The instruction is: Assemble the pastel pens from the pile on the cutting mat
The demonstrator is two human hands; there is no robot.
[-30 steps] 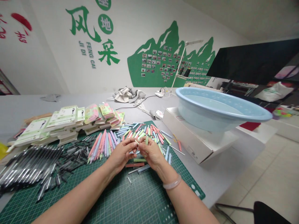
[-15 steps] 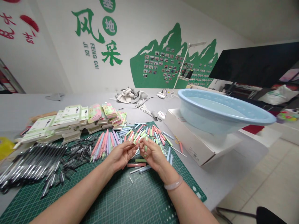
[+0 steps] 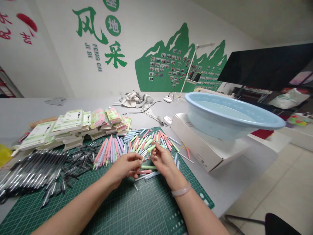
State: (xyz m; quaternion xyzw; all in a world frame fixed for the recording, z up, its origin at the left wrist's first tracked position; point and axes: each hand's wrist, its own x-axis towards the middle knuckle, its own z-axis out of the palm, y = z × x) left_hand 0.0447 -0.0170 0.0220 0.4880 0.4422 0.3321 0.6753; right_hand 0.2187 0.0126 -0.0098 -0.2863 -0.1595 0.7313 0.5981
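Note:
My left hand (image 3: pixel 127 166) hovers above the green cutting mat (image 3: pixel 137 212), thumb and fingers closed around something small and pale that I cannot make out. My right hand (image 3: pixel 162 160) is just to its right, its fingertips pinched at a light green pen part (image 3: pixel 151 148). Behind both hands spreads a pile of pastel pen barrels (image 3: pixel 113 148) in pink, blue, purple and green. Under and between the hands lie a pink barrel (image 3: pixel 144 171) and a blue barrel (image 3: pixel 152 175). A short clear piece (image 3: pixel 136 187) rests on the mat near my left hand.
On the left are rows of black-and-clear pens (image 3: pixel 39 169) and a heap of black pen parts (image 3: pixel 83 160). Stacked boxes (image 3: pixel 73 119) stand behind them. To the right, a blue basin (image 3: pixel 227 120) sits on a white carton (image 3: pixel 198 143). Grey cloths (image 3: pixel 134 99) lie farther back.
My hands, which met at the fingertips, have moved apart: the left a little lower, the right slightly right. The view has shifted slightly.

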